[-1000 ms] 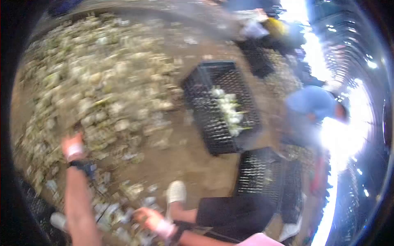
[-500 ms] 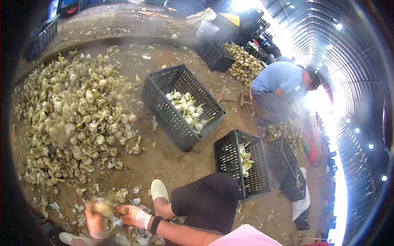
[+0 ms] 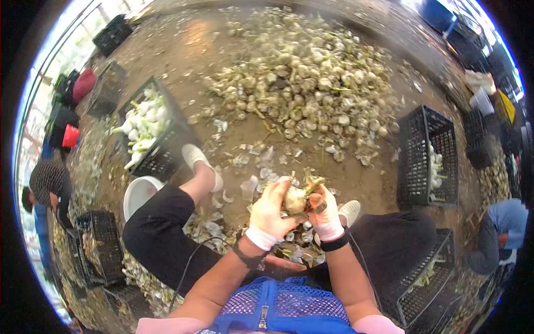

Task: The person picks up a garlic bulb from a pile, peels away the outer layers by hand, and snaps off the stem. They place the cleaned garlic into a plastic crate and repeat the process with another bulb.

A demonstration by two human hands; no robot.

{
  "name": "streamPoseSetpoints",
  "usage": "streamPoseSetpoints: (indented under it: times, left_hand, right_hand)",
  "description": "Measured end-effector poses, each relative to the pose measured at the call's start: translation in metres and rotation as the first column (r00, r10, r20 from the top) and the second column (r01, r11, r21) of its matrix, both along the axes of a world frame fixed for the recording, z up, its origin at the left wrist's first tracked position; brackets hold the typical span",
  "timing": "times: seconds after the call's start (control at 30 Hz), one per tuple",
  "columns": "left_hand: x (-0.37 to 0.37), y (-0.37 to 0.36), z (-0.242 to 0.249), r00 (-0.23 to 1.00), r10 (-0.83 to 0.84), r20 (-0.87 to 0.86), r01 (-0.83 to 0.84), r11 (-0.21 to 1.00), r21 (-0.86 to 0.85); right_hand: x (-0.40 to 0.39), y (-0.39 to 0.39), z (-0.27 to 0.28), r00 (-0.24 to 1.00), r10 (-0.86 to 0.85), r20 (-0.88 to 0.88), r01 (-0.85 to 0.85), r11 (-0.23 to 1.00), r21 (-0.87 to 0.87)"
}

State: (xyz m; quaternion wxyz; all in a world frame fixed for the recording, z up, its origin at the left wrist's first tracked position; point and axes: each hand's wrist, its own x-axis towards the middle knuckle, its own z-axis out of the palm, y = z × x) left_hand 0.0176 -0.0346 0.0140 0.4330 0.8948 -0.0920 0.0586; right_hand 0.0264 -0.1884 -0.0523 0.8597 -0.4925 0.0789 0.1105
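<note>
A garlic bulb [image 3: 295,201] with a short greenish stem is held in front of me, above the peelings between my feet. My left hand [image 3: 268,214], in a pale glove, is closed around the bulb's left side. On the other side my right hand [image 3: 327,214] grips it near the stem, its glove fingertips stained dark. Loose garlic skins [image 3: 208,228] lie scattered on the dirt below. A large heap of untrimmed garlic [image 3: 317,83] spreads over the ground beyond my hands.
To the left stands a black crate of white garlic [image 3: 172,131], with a white bucket [image 3: 140,195] beside my knee. Another black crate [image 3: 409,161] is at the right, and a third [image 3: 411,306] near my right leg. Co-workers bend over at far left [image 3: 47,183] and right [image 3: 503,228].
My view has swung from the right side to face my hands and the heap. My right hand, apart from the bulb before, now grips it together with my left.
</note>
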Motion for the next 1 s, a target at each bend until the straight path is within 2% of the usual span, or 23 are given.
streamPoseSetpoints:
  times: [0.03,0.07,0.23,0.3,0.37,0.43,0.5,0.63,0.7,0.77,0.8,0.83,0.87,0.9,0.97,1.0]
  left_hand:
    - [-0.005,0.000,0.005,0.999,0.003,0.047,-0.006,0.998,0.064]
    - [-0.009,0.000,0.002,0.999,0.007,0.037,-0.008,1.000,0.028]
    - [-0.007,0.013,-0.006,0.997,0.022,0.079,-0.028,0.997,0.075]
    - [-0.004,0.018,-0.006,0.985,-0.049,0.167,0.027,0.991,0.132]
    - [0.000,0.023,-0.003,0.990,-0.068,0.124,0.049,0.987,0.152]
    - [0.002,0.025,-0.006,0.981,-0.113,0.160,0.079,0.976,0.205]
    - [0.003,0.024,-0.014,0.980,-0.101,0.171,0.075,0.986,0.150]
    - [0.004,0.033,-0.015,0.998,-0.042,0.043,0.040,0.998,0.049]
    - [0.008,0.038,-0.014,1.000,-0.017,-0.016,0.015,0.994,-0.111]
    - [0.010,0.047,-0.019,0.999,-0.041,0.001,0.041,0.991,-0.126]
    - [0.010,0.049,-0.040,0.969,-0.126,-0.212,-0.031,0.791,-0.611]
    - [0.007,0.050,-0.047,0.890,-0.303,-0.341,-0.214,0.384,-0.898]
    - [-0.001,0.051,-0.050,0.780,-0.558,-0.285,-0.338,0.008,-0.941]
    - [-0.003,0.034,-0.046,0.759,-0.467,-0.453,-0.554,-0.099,-0.826]
    - [-0.002,0.041,-0.055,0.715,-0.615,-0.333,-0.425,-0.004,-0.905]
    - [0.004,0.043,-0.042,0.739,-0.559,-0.375,-0.377,0.118,-0.919]
  right_hand:
    - [-0.002,0.003,0.005,1.000,-0.008,-0.023,0.011,0.992,0.128]
    - [-0.004,0.011,0.008,0.994,-0.065,-0.084,0.079,0.983,0.166]
    - [0.004,0.013,0.014,0.988,0.059,-0.146,-0.032,0.982,0.186]
    - [0.005,0.015,0.016,0.977,0.063,-0.204,-0.011,0.970,0.243]
    - [0.004,0.014,0.008,0.977,0.089,-0.195,-0.036,0.965,0.259]
    - [0.005,0.015,0.018,0.969,0.092,-0.229,-0.029,0.964,0.264]
    - [0.007,0.012,0.016,0.966,0.090,-0.243,-0.031,0.971,0.238]
    - [0.008,0.014,0.011,0.950,0.107,-0.295,-0.067,0.987,0.144]
    - [0.010,0.013,0.006,0.949,0.181,-0.258,-0.136,0.973,0.184]
    - [0.008,0.018,0.036,0.963,0.187,-0.193,-0.163,0.978,0.132]
    - [0.008,0.021,0.049,0.965,0.254,-0.066,-0.262,0.940,-0.219]
    - [0.008,0.022,0.054,0.935,0.353,0.030,-0.279,0.786,-0.551]
    - [0.011,0.019,0.055,0.906,0.400,0.136,-0.233,0.741,-0.630]
    - [0.010,0.020,0.057,0.907,0.398,0.140,-0.227,0.741,-0.632]
    - [0.008,0.021,0.062,0.975,0.221,-0.006,-0.209,0.913,-0.350]
    - [0.008,0.017,0.058,0.975,0.221,-0.013,-0.218,0.952,-0.217]
